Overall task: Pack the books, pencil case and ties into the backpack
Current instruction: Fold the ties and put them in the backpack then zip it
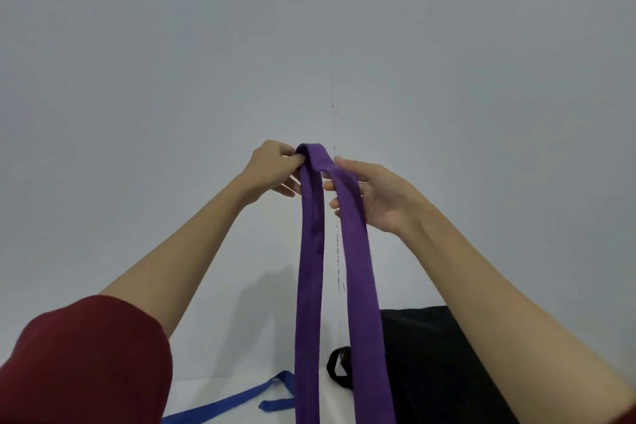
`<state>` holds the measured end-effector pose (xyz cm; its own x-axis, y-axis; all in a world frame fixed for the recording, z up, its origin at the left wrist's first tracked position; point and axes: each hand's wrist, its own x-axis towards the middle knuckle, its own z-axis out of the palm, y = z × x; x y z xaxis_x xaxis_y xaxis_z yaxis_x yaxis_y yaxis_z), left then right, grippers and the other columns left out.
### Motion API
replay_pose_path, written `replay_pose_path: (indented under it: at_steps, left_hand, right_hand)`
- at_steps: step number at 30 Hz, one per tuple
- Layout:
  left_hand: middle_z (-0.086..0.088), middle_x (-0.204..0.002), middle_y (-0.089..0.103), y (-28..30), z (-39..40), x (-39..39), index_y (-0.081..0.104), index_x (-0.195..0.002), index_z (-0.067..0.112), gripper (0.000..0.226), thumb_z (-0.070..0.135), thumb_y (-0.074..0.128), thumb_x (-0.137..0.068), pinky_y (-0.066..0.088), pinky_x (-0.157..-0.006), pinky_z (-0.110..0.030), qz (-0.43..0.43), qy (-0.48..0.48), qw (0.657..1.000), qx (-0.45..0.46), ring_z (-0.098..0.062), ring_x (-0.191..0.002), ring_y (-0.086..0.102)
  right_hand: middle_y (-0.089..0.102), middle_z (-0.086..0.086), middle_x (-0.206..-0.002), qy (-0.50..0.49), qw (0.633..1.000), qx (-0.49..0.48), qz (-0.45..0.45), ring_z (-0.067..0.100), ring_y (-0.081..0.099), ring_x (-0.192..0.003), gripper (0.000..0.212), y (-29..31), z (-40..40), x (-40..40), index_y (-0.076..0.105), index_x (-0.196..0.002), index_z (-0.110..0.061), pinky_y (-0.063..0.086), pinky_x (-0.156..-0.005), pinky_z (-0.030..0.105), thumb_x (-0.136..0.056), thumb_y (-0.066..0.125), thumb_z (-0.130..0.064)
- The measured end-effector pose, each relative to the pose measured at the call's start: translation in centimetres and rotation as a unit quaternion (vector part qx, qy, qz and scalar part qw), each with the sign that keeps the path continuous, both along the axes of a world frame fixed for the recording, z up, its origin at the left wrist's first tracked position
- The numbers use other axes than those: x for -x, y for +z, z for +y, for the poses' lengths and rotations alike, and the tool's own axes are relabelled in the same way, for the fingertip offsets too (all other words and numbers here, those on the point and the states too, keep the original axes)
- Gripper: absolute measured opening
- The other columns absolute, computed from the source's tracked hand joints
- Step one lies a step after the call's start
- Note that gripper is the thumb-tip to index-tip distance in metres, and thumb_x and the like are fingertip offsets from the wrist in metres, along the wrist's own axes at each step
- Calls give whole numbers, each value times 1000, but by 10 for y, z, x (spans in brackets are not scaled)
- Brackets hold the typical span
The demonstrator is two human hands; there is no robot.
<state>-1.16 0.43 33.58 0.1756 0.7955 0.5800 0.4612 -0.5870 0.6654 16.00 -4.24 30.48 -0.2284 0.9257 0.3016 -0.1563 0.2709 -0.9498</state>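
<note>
Purple tie (311, 251) held raised, doubled over at its fold; the left hand (275, 165) pinches the fold between thumb and curled fingers; the right hand (373, 196) has fingers loosely extended, fingertips (328, 184) touching the right strand just below the fold; both strands hang down from the fingers; black backpack (430, 365) lies below the right hand; blue tie (237, 401) lies below the left hand, on the white surface (220, 303).
</note>
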Motion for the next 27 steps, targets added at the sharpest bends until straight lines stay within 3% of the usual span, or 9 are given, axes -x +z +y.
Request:
replay_pose_path:
  at_steps: [2, 4, 10, 14, 16, 19, 21, 24, 27]
  left_hand:
    - [-8, -75, 67, 1, -2, 0, 64, -97, 9, 17, 14, 49, -92, 56, -55, -25, -1, -15, 1000, 2, -16, -56, 66]
    - [-9, -79, 69, -1, -4, -2, 65, -102, 12, 17, 17, 52, -93, 57, -58, -26, 4, -39, 999, 7, -18, -62, 68]
    - [-7, -94, 70, -4, -5, -11, 66, -106, 11, 30, 32, 47, -96, 57, -78, -34, -131, -157, 974, 98, -21, -82, 69]
    - [-1, -91, 67, -10, -4, -16, 64, -110, 18, 43, 53, 47, -92, 56, -77, -38, -209, -244, 932, 170, -24, -83, 67]
    - [-1, -94, 67, -14, -1, -20, 60, -119, 16, 33, 35, 56, -93, 57, -73, -31, -197, -222, 945, 135, -19, -78, 67]
    - [-3, -88, 68, -16, 2, -22, 56, -122, 10, 33, 9, 61, -90, 56, -64, -24, -229, -180, 950, 109, -15, -70, 66]
    - [-4, -85, 68, -14, 4, -23, 55, -120, 8, 33, 1, 60, -88, 56, -62, -23, -255, -165, 948, 99, -15, -69, 66]
    - [-6, -81, 66, -6, 2, -27, 53, -119, 7, 37, -7, 59, -85, 54, -55, -20, -290, -165, 939, 81, -14, -61, 64]
    - [-8, -84, 66, 3, 4, -28, 52, -121, 7, 39, -7, 59, -85, 52, -55, -19, -300, -158, 938, 66, -16, -65, 64]
  right_hand:
    - [68, 1, -89, -10, 1000, -28, 7, 17, 64, -71, 9, 2, 5, 0, 66, -94, -14, 51, -67, 28, -90, 59, -18]
    - [66, -1, -92, -22, 997, -73, 18, 15, 63, -82, 13, 5, 9, 3, 66, -94, -16, 50, -75, 27, -92, 56, -10]
    - [67, 5, -91, -145, 979, -120, 78, 17, 62, -82, 16, 25, 16, 15, 68, -99, -6, 51, -68, 24, -90, 56, 0]
    - [66, 3, -85, -189, 968, -133, 96, 17, 61, -83, 14, 28, 20, 24, 68, -92, -8, 53, -78, 24, -87, 59, 2]
    - [65, 2, -81, -202, 965, -136, 100, 18, 60, -84, 14, 27, 22, 27, 67, -87, -10, 51, -82, 26, -86, 60, 2]
    - [63, -4, -78, -256, 953, -142, 75, 9, 58, -76, 13, 26, 25, 27, 67, -85, -13, 49, -73, 19, -84, 63, 0]
    - [63, -4, -83, -273, 951, -134, 51, 8, 57, -75, 8, 20, 27, 24, 66, -91, -12, 48, -66, 18, -83, 68, -9]
    - [65, 4, -93, -217, 971, -96, -23, 17, 61, -76, 31, 4, 27, 20, 62, -100, -8, 51, -64, 27, -81, 72, -31]
    - [69, 8, -83, -163, 974, -94, -122, 20, 66, -70, 20, -15, 22, 24, 65, -97, -7, 54, -71, 35, -86, 67, -23]
